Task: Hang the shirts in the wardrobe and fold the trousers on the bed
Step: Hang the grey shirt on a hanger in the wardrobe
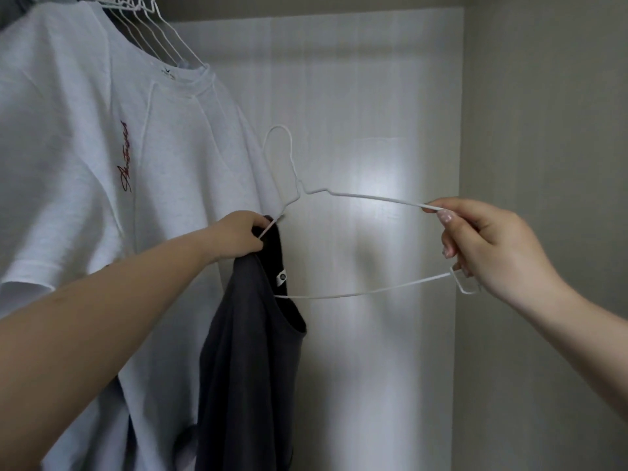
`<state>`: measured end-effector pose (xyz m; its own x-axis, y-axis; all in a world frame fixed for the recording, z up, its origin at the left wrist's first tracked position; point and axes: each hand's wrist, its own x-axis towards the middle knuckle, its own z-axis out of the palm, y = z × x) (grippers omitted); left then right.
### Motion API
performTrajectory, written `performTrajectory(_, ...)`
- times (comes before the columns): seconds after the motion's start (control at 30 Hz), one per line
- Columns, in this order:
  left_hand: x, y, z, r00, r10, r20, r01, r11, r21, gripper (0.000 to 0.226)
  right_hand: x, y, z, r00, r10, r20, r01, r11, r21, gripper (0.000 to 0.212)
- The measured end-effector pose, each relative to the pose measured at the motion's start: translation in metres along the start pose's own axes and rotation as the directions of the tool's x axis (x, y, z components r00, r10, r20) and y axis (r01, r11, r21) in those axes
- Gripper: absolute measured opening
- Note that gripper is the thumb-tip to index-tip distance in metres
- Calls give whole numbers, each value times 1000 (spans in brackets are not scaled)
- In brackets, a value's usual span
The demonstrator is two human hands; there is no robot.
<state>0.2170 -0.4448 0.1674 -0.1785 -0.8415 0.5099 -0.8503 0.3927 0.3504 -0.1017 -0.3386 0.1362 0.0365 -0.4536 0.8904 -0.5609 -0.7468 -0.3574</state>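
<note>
A white wire hanger (353, 196) is held level in front of the wardrobe's back panel, its hook pointing up. My right hand (489, 246) grips the hanger's right end. My left hand (238, 236) grips the collar of a dark grey shirt (244, 351) together with the hanger's left end. That end sits inside the shirt's neck opening, and the lower wire comes out of the collar. The rest of the dark shirt hangs down limp below my left hand.
A white T-shirt with red script (102, 158) hangs at the left on a hanger, with several more white hangers (142, 25) bunched above it. The pale wardrobe back panel (356, 96) and the side wall (543, 130) stand behind and to the right.
</note>
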Motion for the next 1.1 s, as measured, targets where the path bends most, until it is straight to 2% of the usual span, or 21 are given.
performTrajectory(0.1,-1,22,3,998,61,7,-58,972,-226,26,-7,5,12,999,19,26,-19,1000,11,29)
performTrajectory(0.2,-3,36,2,994,92,66,-51,884,-464,15,-11,12,18,998,60,23,-60,998,27,28)
performTrajectory(0.3,-2,41,4,997,31,69,11,841,-540,56,-11,19,15,997,71,28,-71,997,-23,22)
performTrajectory(0.33,-1,43,7,999,0,36,19,848,-529,55,-11,21,14,997,66,39,-63,996,-68,21)
performTrajectory(0.4,1,47,14,998,-54,-40,27,871,-490,37,-12,18,12,998,-45,44,57,941,-334,23)
performTrajectory(0.47,4,48,20,995,-70,-76,26,881,-472,31,-16,13,10,950,-300,80,289,758,-584,32)
performTrajectory(0.53,6,51,25,993,-71,-90,21,886,-464,33,-25,3,14,821,-535,199,541,615,-574,32)
performTrajectory(0.57,6,53,27,993,-73,-93,22,886,-463,36,-32,-1,21,764,-595,250,626,590,-509,31)
performTrajectory(0.6,6,56,28,992,-74,-98,20,886,-463,39,-40,-5,29,741,-604,293,665,603,-440,30)
performTrajectory(0.63,6,60,30,992,-72,-100,17,884,-467,41,-48,-8,38,752,-559,351,660,649,-379,33)
performTrajectory(0.7,7,67,32,993,-53,-103,-1,884,-468,42,-60,-7,61,804,-314,506,532,760,-374,45)
performTrajectory(0.77,6,73,31,993,-32,-111,-22,890,-456,39,-67,7,81,770,-18,638,399,793,-459,60)
performTrajectory(0.83,6,76,28,992,-25,-124,-33,896,-442,35,-72,25,93,714,149,684,281,834,-475,70)
performTrajectory(0.9,6,74,25,987,-26,-160,-41,915,-401,39,-76,39,95,676,215,705,222,853,-473,62)
performTrajectory(0.97,7,64,21,974,-28,-227,-42,954,-298,45,-79,48,90,624,250,740,226,850,-477,36)
performTrajectory(1.0,7,57,20,966,-27,-257,-36,970,-239,46,-79,52,86,610,256,750,229,849,-476,30)
performTrajectory(1.1,5,32,19,955,-25,-297,-2,996,-90,44,-72,56,68,648,222,728,230,854,-466,28)
